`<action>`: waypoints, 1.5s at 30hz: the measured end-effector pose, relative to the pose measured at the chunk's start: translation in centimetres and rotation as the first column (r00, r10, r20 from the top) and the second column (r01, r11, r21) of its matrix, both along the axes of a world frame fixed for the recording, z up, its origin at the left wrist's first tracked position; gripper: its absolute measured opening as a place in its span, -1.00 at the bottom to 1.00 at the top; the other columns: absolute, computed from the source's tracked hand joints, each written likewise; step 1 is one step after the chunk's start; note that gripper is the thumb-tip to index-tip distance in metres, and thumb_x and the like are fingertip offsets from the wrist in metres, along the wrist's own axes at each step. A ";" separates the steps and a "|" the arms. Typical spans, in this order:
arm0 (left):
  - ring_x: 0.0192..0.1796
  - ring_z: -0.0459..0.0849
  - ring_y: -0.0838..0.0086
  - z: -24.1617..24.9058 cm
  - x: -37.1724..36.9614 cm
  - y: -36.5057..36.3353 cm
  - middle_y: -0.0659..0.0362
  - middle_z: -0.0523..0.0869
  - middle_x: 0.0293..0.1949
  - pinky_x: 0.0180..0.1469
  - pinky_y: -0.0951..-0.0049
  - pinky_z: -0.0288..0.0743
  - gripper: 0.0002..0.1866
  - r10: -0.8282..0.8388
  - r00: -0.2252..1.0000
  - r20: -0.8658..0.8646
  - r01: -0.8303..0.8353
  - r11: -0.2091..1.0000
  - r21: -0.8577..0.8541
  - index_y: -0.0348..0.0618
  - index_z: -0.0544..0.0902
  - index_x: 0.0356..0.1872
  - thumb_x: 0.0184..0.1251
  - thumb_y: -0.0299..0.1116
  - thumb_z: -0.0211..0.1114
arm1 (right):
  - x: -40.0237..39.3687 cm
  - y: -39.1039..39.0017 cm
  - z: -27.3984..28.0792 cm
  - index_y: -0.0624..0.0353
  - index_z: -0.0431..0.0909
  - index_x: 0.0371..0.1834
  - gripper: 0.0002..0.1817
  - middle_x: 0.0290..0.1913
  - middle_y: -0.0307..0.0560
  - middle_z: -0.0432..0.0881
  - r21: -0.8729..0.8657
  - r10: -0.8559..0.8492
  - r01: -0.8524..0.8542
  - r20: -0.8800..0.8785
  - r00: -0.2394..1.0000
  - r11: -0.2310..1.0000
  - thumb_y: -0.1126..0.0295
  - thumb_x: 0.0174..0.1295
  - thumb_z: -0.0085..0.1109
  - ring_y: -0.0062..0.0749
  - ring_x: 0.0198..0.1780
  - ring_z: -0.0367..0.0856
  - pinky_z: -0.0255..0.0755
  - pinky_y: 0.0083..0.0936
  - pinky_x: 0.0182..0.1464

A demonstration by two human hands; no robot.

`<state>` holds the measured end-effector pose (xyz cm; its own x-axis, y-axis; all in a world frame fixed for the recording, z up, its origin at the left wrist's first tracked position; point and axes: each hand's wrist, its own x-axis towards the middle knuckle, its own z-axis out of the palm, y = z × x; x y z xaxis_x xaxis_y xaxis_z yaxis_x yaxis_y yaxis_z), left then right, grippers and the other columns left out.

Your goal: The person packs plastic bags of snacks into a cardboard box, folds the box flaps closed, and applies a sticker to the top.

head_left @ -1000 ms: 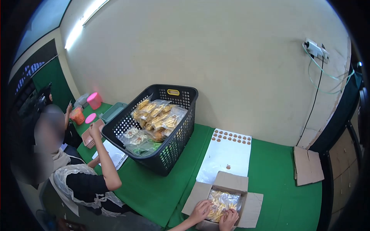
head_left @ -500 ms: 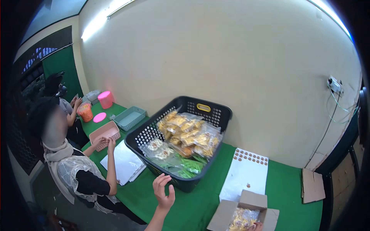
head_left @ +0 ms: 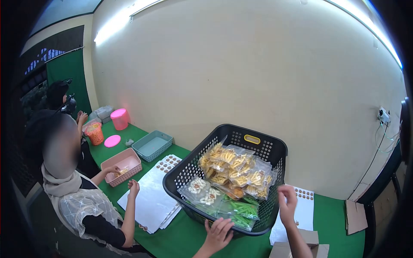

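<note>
A big black plastic basket with perforated walls holds clear bags of yellow snack sticks, white snack pieces and green snack sticks. My left hand has its fingers bent over the near rim of this basket. At the right rim, my right hand has curled fingers hooked on the edge. A cardboard box lies low in view, partly behind my right forearm. The sheet with round brown stickers is partly covered by the basket and my right arm.
To the left a co-worker reaches into a pink basket; another person stands farther back. Beyond are a teal basket, an orange tub and a pink container. White sheets lie left of the black basket.
My left hand has come down from the air onto the near rim. My right hand has left the cardboard box for the right rim. The basket has shifted right and nearer, uncovering stickers at left.
</note>
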<state>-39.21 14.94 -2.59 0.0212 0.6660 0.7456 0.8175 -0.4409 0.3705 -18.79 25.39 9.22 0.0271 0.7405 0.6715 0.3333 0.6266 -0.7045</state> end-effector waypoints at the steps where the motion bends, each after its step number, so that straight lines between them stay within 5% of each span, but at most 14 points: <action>1: 0.17 0.27 0.42 -0.3 -0.2 0.2 0.34 0.40 0.04 0.29 -0.03 -0.36 -0.55 -0.003 1.000 -0.027 0.003 1.000 0.021 0.09 0.43 -0.03 -0.03 -0.21 0.28 | -2.0 1.5 0.8 0.30 0.45 -0.35 -0.92 -0.28 -0.14 0.47 -0.116 0.162 -0.172 -0.094 0.982 0.978 0.61 0.10 -0.03 -0.52 -0.19 0.45 0.33 -0.63 -0.15; 6: 0.15 0.27 0.49 -1.1 -0.6 0.5 0.38 0.41 0.04 0.29 -0.02 -0.46 -0.55 -0.034 0.998 -0.061 0.035 0.999 0.022 0.13 0.46 -0.03 -0.05 -0.20 0.28 | -9.7 9.6 1.2 0.29 0.39 -0.09 -0.72 -0.15 -0.08 0.49 -0.670 0.399 -0.602 -0.456 0.795 0.434 0.36 0.20 -0.01 -0.46 -0.18 0.51 0.42 -0.55 -0.16; 10: 0.05 0.46 0.26 -0.1 -0.7 0.7 0.13 0.52 -0.07 0.15 0.22 0.21 -0.69 -0.175 0.983 0.055 0.169 0.981 0.099 -0.12 0.49 -0.05 0.15 -0.37 0.13 | -14.3 18.4 -4.9 0.32 0.23 0.07 -0.57 -0.09 0.10 0.46 -0.866 0.222 -0.386 -0.327 0.918 0.319 0.28 0.22 -0.03 -0.27 -0.23 0.54 0.47 -0.45 -0.22; 11: 0.17 0.34 0.31 -1.0 -0.4 0.6 0.21 0.43 0.05 0.29 0.05 -0.18 -0.65 -0.118 0.993 0.007 0.117 0.990 0.083 0.01 0.43 0.01 0.17 -0.29 0.12 | -14.9 19.6 -5.7 0.33 0.21 0.07 -0.56 -0.08 0.14 0.45 -0.888 0.129 -0.373 -0.350 0.928 0.268 0.27 0.22 -0.04 -0.25 -0.24 0.54 0.47 -0.45 -0.26; 13: 0.17 0.34 0.31 -1.3 -0.1 1.0 0.20 0.43 0.03 0.29 0.03 -0.31 -0.67 -0.109 0.994 0.005 0.108 0.987 0.122 -0.01 0.44 -0.01 0.17 -0.29 0.12 | -16.1 21.8 -6.8 0.34 0.18 0.09 -0.53 -0.06 0.21 0.43 -0.915 -0.059 -0.366 -0.380 0.923 0.169 0.24 0.22 -0.06 -0.19 -0.27 0.55 0.48 -0.44 -0.32; 20: 0.18 0.32 0.32 -2.7 0.4 1.5 0.21 0.43 0.02 0.29 -0.02 -0.42 -0.68 -0.161 0.985 0.060 0.155 0.984 0.092 0.01 0.44 -0.02 0.18 -0.29 0.10 | -15.7 26.3 -10.1 0.21 0.25 -0.06 -0.69 -0.29 -0.07 0.50 -0.836 0.030 -0.459 -0.473 0.880 0.301 0.26 0.24 -0.10 -0.40 -0.43 0.48 0.41 -0.57 -0.44; 28: 0.15 0.36 0.32 -0.5 -0.2 0.9 0.22 0.45 0.01 0.29 -0.01 -0.43 -0.66 -0.119 0.992 0.043 0.113 0.986 0.121 0.02 0.45 -0.01 0.14 -0.28 0.14 | -12.4 13.4 1.1 0.21 0.39 -0.24 -0.81 -0.26 -0.13 0.47 -0.593 0.300 -0.689 -0.625 0.720 0.417 0.32 0.21 -0.04 -0.44 -0.28 0.49 0.38 -0.56 -0.24; 30: 0.16 0.34 0.33 -0.1 -0.3 0.7 0.23 0.45 0.02 0.29 -0.01 -0.49 -0.66 -0.098 0.995 0.035 0.093 0.987 0.128 0.03 0.45 -0.02 0.14 -0.27 0.14 | -9.8 9.5 2.1 0.23 0.45 -0.35 -0.83 -0.38 -0.21 0.48 -0.567 0.499 -0.601 -0.346 0.794 0.563 0.33 0.21 -0.01 -0.55 -0.33 0.47 0.36 -0.61 -0.23; 31: 0.03 0.47 0.29 2.2 -0.2 0.0 0.21 0.54 -0.12 0.24 0.00 -0.08 -0.74 -0.054 0.993 0.102 0.037 0.987 0.159 -0.07 0.50 -0.10 0.16 -0.33 0.14 | -8.8 6.7 3.2 0.24 0.46 -0.40 -0.82 -0.42 -0.23 0.48 -0.551 0.516 -0.542 -0.220 0.828 0.635 0.34 0.21 0.00 -0.58 -0.35 0.46 0.35 -0.64 -0.24; 32: 0.05 0.42 0.37 2.7 -0.2 -0.2 0.26 0.51 -0.08 0.21 0.06 -0.08 -0.65 -0.071 0.991 0.118 0.060 0.994 0.089 -0.02 0.50 -0.08 0.08 -0.22 0.18 | -7.8 4.1 4.1 0.25 0.48 -0.44 -0.80 -0.47 -0.26 0.48 -0.524 0.524 -0.485 -0.085 0.847 0.700 0.34 0.20 0.01 -0.62 -0.37 0.45 0.34 -0.66 -0.25; 35: 0.09 0.35 0.44 4.3 -0.9 -1.3 0.25 0.49 -0.04 0.02 0.30 -0.04 -0.45 -0.116 0.984 0.136 0.123 0.991 -0.043 0.00 0.50 -0.04 -0.07 0.07 0.21 | -4.9 -1.5 3.1 0.31 0.47 -0.46 -0.86 -0.45 -0.22 0.47 -0.517 0.504 -0.485 -0.116 0.856 0.705 0.46 0.16 0.03 -0.61 -0.39 0.47 0.36 -0.67 -0.28; 39: 0.08 0.36 0.26 6.0 -1.0 -2.4 0.02 0.50 -0.15 0.05 0.30 0.05 -0.49 -0.151 0.920 0.362 0.201 0.974 -0.104 -0.22 0.48 -0.07 0.08 -0.02 0.14 | -2.2 -6.9 1.5 0.32 0.49 -0.49 -0.89 -0.47 -0.17 0.46 -0.468 0.497 -0.414 0.063 0.865 0.781 0.51 0.12 0.05 -0.58 -0.40 0.46 0.33 -0.66 -0.33; 43: -0.09 0.50 0.36 7.7 0.4 -3.0 0.13 0.56 -0.20 -0.02 0.45 0.32 -0.64 -0.169 0.682 0.711 0.299 0.952 -0.061 -0.27 0.51 -0.11 0.04 -0.33 0.24 | -0.4 -10.8 0.6 0.30 0.48 -0.52 -0.87 -0.47 -0.13 0.50 -0.369 0.501 -0.434 0.104 0.859 0.822 0.49 0.14 0.06 -0.49 -0.40 0.46 0.30 -0.60 -0.33; 45: -0.16 0.51 0.59 8.4 1.4 -4.1 0.19 0.57 -0.19 -0.09 0.56 0.35 -0.67 -0.156 0.207 0.966 0.590 0.808 0.004 -0.31 0.52 -0.14 0.12 -0.32 0.24 | 0.7 -12.1 0.9 0.30 0.49 -0.49 -0.89 -0.46 -0.12 0.50 -0.350 0.527 -0.461 0.120 0.841 0.815 0.49 0.13 0.08 -0.46 -0.39 0.47 0.32 -0.59 -0.32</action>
<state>-37.77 10.85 5.77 -0.1851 0.9586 0.2166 -0.3804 -0.2731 0.8836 -18.11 13.24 10.17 -0.5081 0.7787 0.3681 0.1900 0.5182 -0.8339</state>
